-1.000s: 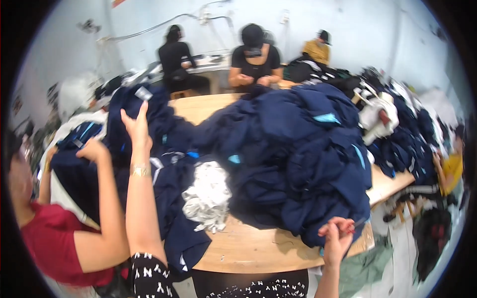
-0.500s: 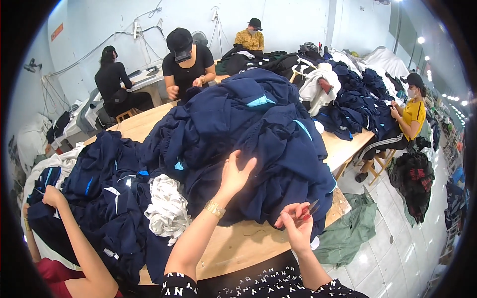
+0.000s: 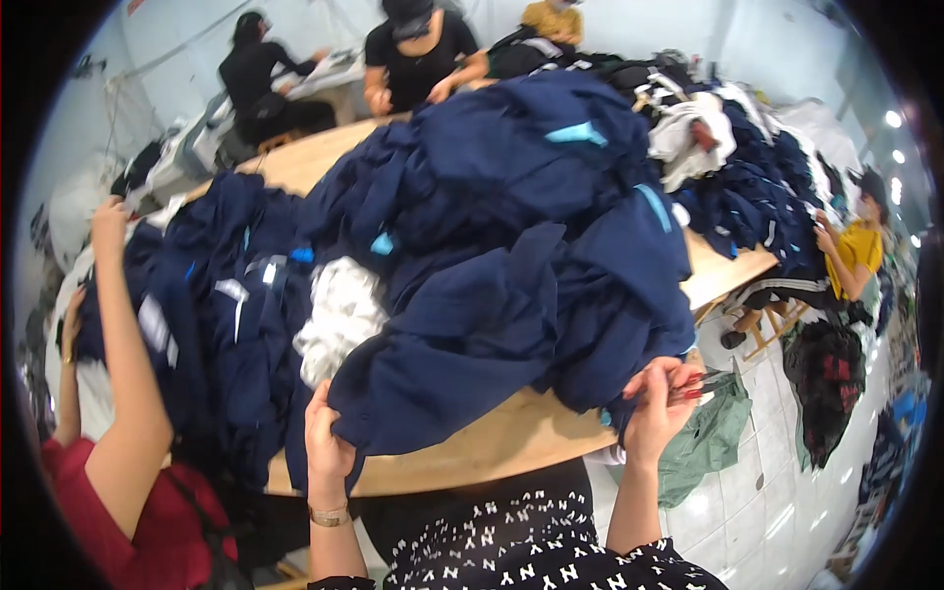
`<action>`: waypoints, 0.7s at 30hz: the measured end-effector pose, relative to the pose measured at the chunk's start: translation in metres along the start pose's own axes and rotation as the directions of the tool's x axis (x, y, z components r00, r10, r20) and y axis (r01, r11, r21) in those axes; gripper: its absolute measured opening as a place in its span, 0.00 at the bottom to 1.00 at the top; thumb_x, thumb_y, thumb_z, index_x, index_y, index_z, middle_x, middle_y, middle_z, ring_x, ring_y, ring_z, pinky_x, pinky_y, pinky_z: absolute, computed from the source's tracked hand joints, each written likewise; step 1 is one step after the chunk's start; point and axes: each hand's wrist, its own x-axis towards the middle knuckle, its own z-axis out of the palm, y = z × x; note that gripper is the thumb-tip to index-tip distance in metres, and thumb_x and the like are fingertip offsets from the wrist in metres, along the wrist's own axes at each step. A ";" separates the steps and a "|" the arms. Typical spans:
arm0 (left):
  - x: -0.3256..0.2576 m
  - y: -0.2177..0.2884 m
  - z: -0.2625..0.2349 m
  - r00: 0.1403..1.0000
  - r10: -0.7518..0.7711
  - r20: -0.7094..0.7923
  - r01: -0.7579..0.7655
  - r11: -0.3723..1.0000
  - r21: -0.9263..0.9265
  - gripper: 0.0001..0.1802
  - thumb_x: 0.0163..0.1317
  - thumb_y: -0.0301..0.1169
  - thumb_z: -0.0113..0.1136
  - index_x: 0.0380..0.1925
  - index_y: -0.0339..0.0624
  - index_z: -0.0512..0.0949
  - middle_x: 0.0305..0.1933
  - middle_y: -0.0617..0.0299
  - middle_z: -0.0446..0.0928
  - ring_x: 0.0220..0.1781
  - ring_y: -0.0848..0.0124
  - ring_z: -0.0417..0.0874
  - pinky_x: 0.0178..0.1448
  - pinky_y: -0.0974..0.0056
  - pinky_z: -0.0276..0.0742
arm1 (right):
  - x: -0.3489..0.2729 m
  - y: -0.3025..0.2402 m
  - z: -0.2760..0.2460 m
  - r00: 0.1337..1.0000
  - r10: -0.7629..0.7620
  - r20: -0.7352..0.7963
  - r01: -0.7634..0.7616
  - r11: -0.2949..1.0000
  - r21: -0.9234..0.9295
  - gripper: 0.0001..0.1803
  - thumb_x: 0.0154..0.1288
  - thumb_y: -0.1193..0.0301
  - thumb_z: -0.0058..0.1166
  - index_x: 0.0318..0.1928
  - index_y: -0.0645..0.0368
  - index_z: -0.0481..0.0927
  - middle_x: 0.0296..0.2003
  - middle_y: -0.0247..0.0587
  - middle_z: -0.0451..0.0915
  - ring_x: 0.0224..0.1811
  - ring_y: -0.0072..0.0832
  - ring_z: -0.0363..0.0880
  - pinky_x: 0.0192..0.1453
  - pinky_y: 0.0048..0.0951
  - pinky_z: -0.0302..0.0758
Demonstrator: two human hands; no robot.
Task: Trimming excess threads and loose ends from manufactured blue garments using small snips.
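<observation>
My left hand [image 3: 327, 441] is closed on the edge of a navy garment [image 3: 452, 344], near the table's front edge. The cloth stretches from there up and right across the front of a large heap of navy garments [image 3: 531, 128]. At the heap's right front corner, my right hand [image 3: 657, 411] is closed around small thread snips [image 3: 696, 385] with red parts, their dark blades pointing right. Navy cloth meets the fingers of this hand; whether they also pinch it is hard to tell. Just beyond my left hand lies a bundle of white strips [image 3: 339, 315].
Left of me, a co-worker in a dark red top [image 3: 147, 521] handles navy garments. Another co-worker in black [image 3: 423, 59] works across the wooden table [image 3: 492, 457]. A person in yellow [image 3: 854, 261] sits at the right. Green cloth [image 3: 703, 442] lies on the tiled floor.
My left hand has come down from the heap toward the table's front-left and now grips the navy garment, drawing it out. My right hand has shifted right with the snips. The view has tilted downward.
</observation>
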 end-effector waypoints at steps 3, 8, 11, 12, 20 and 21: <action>-0.051 -0.024 -0.060 0.946 -0.235 -0.223 0.278 0.943 0.184 0.17 0.57 0.21 0.42 0.48 0.32 0.68 0.29 0.67 0.69 0.27 0.79 0.73 0.34 0.74 0.76 | -0.005 0.008 0.015 0.996 0.065 0.054 -0.065 0.998 -0.007 0.15 0.64 0.81 0.50 0.35 0.54 0.56 0.30 0.40 0.71 0.21 0.24 0.71 0.25 0.23 0.71; -0.094 -0.026 -0.071 0.945 -0.102 -0.309 0.325 0.230 0.917 0.12 0.57 0.31 0.61 0.34 0.36 0.71 0.26 0.53 0.75 0.30 0.58 0.78 0.35 0.57 0.74 | -0.037 0.035 0.044 0.916 0.255 0.309 -0.252 0.966 -0.050 0.13 0.65 0.81 0.48 0.35 0.54 0.58 0.30 0.39 0.72 0.25 0.25 0.72 0.29 0.24 0.71; -0.077 -0.019 -0.050 0.898 0.360 -0.253 0.200 0.177 0.964 0.09 0.56 0.27 0.61 0.35 0.38 0.73 0.33 0.53 0.76 0.39 0.55 0.77 0.44 0.57 0.72 | -0.064 0.046 0.062 0.825 0.365 0.431 -0.352 0.929 -0.113 0.13 0.65 0.81 0.49 0.35 0.54 0.58 0.29 0.39 0.72 0.25 0.25 0.74 0.31 0.25 0.73; -0.063 -0.022 -0.048 0.873 0.430 -0.231 0.162 0.191 0.968 0.08 0.55 0.26 0.61 0.35 0.38 0.74 0.35 0.53 0.76 0.41 0.55 0.77 0.46 0.57 0.72 | -0.074 0.056 0.067 0.785 0.411 0.463 -0.396 0.908 -0.135 0.14 0.64 0.81 0.49 0.35 0.55 0.57 0.29 0.39 0.73 0.25 0.26 0.75 0.32 0.25 0.75; 0.012 -0.056 -0.068 0.991 0.134 -0.014 -0.005 0.146 0.989 0.22 0.49 0.18 0.60 0.47 0.41 0.73 0.41 0.47 0.76 0.44 0.51 0.79 0.49 0.60 0.75 | -0.131 0.127 0.082 0.547 0.322 0.773 0.229 0.830 -0.508 0.28 0.48 0.72 0.70 0.39 0.61 0.60 0.34 0.42 0.71 0.33 0.29 0.70 0.39 0.27 0.70; 0.015 -0.058 -0.071 0.992 0.113 -0.061 0.025 0.293 0.956 0.19 0.52 0.21 0.58 0.46 0.41 0.74 0.42 0.45 0.77 0.45 0.50 0.79 0.49 0.58 0.75 | -0.137 0.142 0.074 0.547 0.315 0.776 0.206 0.848 -0.489 0.26 0.52 0.69 0.67 0.42 0.61 0.63 0.31 0.45 0.73 0.31 0.40 0.73 0.38 0.32 0.72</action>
